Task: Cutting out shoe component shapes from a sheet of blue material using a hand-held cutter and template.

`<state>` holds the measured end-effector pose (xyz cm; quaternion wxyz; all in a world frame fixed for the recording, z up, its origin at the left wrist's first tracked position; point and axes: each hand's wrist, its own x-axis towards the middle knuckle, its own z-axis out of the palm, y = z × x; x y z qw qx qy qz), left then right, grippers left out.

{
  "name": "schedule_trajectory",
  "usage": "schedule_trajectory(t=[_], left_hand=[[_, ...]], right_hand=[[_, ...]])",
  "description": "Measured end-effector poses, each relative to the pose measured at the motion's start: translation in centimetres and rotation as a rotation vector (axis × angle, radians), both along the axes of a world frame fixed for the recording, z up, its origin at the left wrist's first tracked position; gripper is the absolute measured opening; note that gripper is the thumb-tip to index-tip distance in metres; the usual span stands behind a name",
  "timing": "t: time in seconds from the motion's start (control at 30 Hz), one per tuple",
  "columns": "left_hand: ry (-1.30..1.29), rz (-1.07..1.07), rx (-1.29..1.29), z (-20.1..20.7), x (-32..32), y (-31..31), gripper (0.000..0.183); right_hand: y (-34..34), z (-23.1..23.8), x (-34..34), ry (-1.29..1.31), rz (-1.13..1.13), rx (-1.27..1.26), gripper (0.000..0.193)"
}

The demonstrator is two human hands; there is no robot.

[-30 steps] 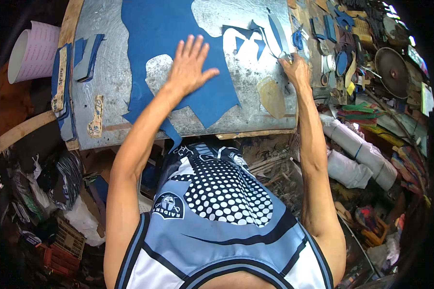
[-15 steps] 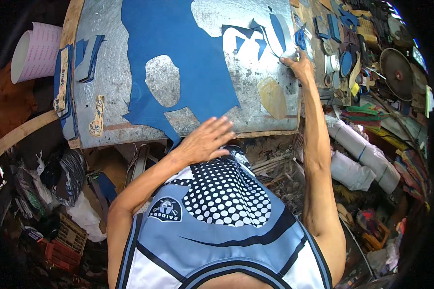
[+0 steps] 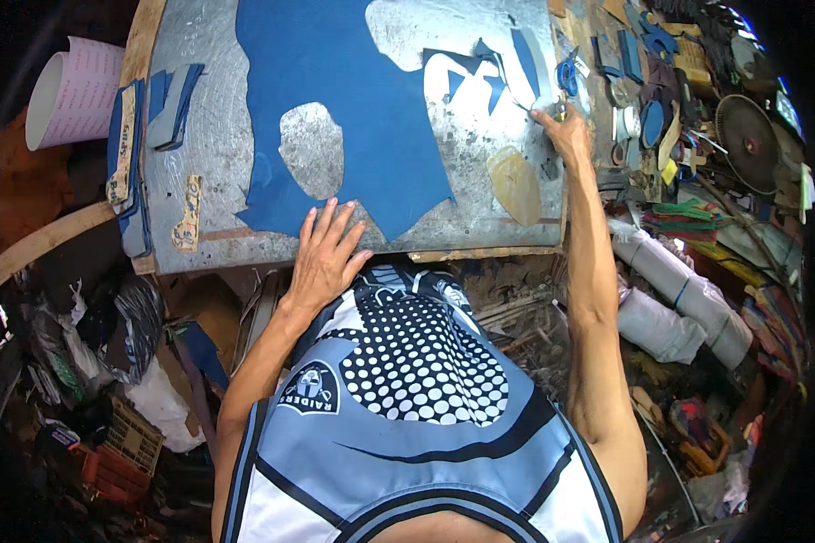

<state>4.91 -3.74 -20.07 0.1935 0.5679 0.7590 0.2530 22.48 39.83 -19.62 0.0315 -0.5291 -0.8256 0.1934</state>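
A large blue sheet of leather-like material [image 3: 371,136] lies over the metal-topped table [image 3: 213,109], with an oval hole cut in it and a jagged near edge. My left hand [image 3: 328,246] rests at that edge, fingers spread, fingertips on the sheet, nothing held. Toward the table's right side, my right hand [image 3: 567,134] has its fingers pinched around something slim, mostly hidden, that I cannot make out. Just beyond it are blue-handled scissors [image 3: 567,76]. A tan rounded template [image 3: 513,185] lies below and left of that hand. Blue offcuts [image 3: 466,65] sit farther back.
Stacked blue strips [image 3: 174,107] and a labelled tan strip [image 3: 187,214] lie at the table's left. A rolled white sheet [image 3: 74,95] stands beyond that edge. Right of the table are tape rolls, a round fan [image 3: 745,143] and wrapped white rolls [image 3: 675,267]. A red crate [image 3: 118,472] is low left.
My left hand has moved left and forward from above my lap onto the sheet's near edge. The narrow strip that hung over the table edge there no longer shows. My right hand has barely moved.
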Motion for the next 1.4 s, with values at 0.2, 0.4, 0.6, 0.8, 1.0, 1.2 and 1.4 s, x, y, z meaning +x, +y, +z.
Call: schedule_trajectory(t=[0.2,0.4,0.6,0.8,1.0,1.2,1.4], left_hand=[[-0.020,-0.009,0.055,-0.5,-0.8,-1.3,0.038],[-0.001,-0.023,0.044,-0.5,-0.7,-1.1,0.040],[0.061,-0.025,0.007,-1.3,0.2,-1.3,0.058],[0.052,0.000,-0.040,-1.7,0.4,-1.2,0.068],[0.078,-0.004,-0.083,-2.2,0.6,-1.6,0.076],[0.072,0.000,-0.130,-1.9,0.6,-2.9,0.077],[0.042,0.014,-0.135,-0.6,0.1,-1.6,0.074]], right_hand=[[-1.2,-0.3,0.3,0.016,-0.070,0.119,0.049],[3.1,-0.3,0.9,0.065,-0.190,0.070,0.043],[13.2,-1.9,2.7,0.104,-0.330,0.122,0.049],[21.1,-1.1,0.7,-0.068,-0.291,0.301,0.061],[25.5,-0.5,-1.0,-0.288,-0.285,0.115,0.072],[27.1,-3.4,-0.5,-0.300,-0.261,0.037,0.073],[27.9,-3.5,-0.8,-0.186,0.075,-0.047,0.075]])
